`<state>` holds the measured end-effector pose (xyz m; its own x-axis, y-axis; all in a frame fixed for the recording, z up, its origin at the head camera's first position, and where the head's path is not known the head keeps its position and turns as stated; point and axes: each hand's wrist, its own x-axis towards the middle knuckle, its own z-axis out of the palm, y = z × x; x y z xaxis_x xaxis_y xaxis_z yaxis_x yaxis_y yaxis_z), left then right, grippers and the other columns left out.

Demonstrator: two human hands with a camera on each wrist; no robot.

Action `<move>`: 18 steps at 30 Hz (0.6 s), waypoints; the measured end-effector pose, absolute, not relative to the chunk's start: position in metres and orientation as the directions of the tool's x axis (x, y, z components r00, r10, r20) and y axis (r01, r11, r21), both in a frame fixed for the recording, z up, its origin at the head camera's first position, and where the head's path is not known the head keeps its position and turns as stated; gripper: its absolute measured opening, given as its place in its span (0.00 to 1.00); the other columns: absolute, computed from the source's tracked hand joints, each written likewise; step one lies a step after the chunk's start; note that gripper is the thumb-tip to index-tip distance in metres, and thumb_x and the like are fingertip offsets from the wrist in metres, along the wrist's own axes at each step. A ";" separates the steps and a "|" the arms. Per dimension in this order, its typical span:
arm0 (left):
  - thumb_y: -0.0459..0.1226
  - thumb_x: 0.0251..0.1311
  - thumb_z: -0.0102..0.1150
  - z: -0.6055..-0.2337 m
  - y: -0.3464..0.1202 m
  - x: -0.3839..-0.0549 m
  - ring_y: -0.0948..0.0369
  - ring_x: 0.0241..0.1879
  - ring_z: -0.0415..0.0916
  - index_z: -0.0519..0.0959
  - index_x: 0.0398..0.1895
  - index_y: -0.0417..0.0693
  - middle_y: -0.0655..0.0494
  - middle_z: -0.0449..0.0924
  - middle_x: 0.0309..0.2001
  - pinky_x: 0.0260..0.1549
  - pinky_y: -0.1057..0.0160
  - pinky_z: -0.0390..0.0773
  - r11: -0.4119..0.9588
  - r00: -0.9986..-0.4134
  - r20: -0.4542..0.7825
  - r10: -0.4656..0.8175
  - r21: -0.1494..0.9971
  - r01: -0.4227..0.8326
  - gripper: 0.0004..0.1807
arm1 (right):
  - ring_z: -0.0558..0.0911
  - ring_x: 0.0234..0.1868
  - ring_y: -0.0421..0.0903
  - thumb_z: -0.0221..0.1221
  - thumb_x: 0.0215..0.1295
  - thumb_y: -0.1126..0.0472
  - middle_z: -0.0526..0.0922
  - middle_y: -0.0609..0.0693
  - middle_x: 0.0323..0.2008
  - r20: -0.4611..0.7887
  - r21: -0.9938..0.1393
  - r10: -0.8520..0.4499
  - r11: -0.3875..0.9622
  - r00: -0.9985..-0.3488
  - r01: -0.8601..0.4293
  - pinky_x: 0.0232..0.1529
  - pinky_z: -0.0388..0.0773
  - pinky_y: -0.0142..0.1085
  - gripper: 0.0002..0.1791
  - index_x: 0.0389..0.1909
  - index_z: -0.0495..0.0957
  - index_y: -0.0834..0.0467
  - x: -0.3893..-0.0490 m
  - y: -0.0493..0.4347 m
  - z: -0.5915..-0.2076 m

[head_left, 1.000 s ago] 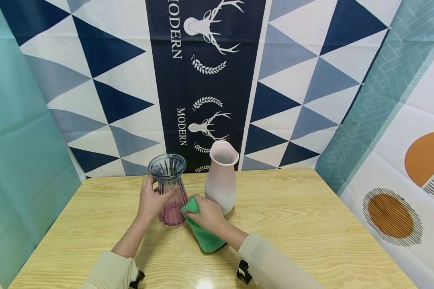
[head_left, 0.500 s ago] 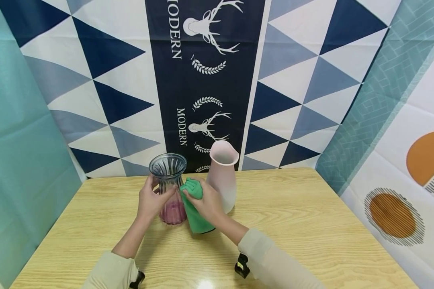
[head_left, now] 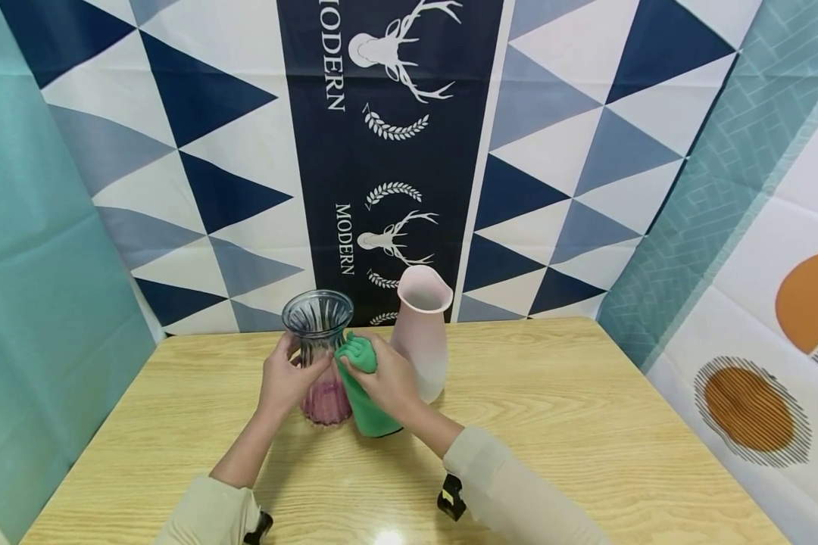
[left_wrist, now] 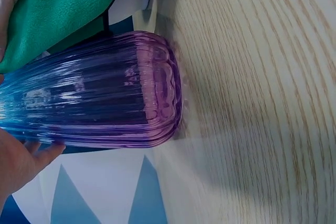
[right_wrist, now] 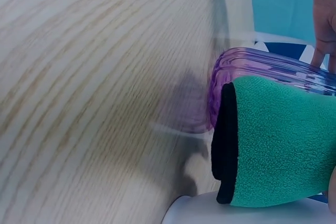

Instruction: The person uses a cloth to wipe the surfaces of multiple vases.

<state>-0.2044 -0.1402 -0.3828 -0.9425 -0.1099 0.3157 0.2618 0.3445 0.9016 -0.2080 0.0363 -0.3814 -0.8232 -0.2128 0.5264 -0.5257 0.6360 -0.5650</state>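
A ribbed glass vase (head_left: 327, 401), blue at the flared top and pink-purple at the base, stands upright on the table. My left hand (head_left: 286, 378) grips its narrow waist from the left, thumb in front. In the left wrist view the purple base of the vase (left_wrist: 126, 93) shows close up. My right hand (head_left: 388, 375) holds a bunched green cloth (head_left: 375, 412) against the vase's right side. The cloth hangs down in front, and its dark edging shows in the right wrist view, where the cloth (right_wrist: 283, 140) covers part of the vase (right_wrist: 247, 69).
A pale pink-to-white pitcher-shaped vase (head_left: 426, 341) stands just right of my right hand. The wooden table (head_left: 552, 424) meets a patterned backdrop (head_left: 388, 151) behind, with a teal curtain (head_left: 54, 303) to the left.
My right hand has moved the cloth up along the vase's side, from beside its lower body to near the waist. The left hand keeps its grip, and the vase has hardly moved.
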 end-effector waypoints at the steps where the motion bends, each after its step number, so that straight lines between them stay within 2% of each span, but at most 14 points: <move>1: 0.40 0.52 0.66 -0.383 -0.140 -0.205 0.47 0.64 0.65 0.64 0.64 0.46 0.43 0.71 0.61 0.58 0.45 0.70 0.346 -0.942 0.316 -0.108 0.901 0.262 0.35 | 0.82 0.44 0.45 0.60 0.61 0.47 0.83 0.49 0.48 0.518 -0.562 -0.216 0.643 -0.828 -0.520 0.43 0.80 0.39 0.25 0.56 0.73 0.53 -0.208 0.036 -0.382; 11: 0.41 0.53 0.66 -0.383 -0.140 -0.206 0.46 0.64 0.64 0.64 0.64 0.47 0.43 0.70 0.61 0.59 0.46 0.70 0.352 -0.946 0.308 -0.100 0.900 0.256 0.35 | 0.83 0.41 0.45 0.60 0.60 0.46 0.83 0.50 0.46 0.406 -0.553 -0.246 0.701 -0.880 -0.451 0.40 0.80 0.37 0.24 0.55 0.72 0.52 -0.205 0.041 -0.390; 18: 0.40 0.53 0.66 -0.382 -0.140 -0.205 0.46 0.64 0.64 0.64 0.64 0.47 0.42 0.70 0.61 0.59 0.45 0.69 0.345 -0.948 0.301 -0.107 0.905 0.248 0.35 | 0.82 0.36 0.43 0.61 0.59 0.45 0.83 0.47 0.40 0.333 -0.509 -0.279 0.751 -0.901 -0.421 0.33 0.78 0.33 0.24 0.53 0.73 0.51 -0.201 0.044 -0.401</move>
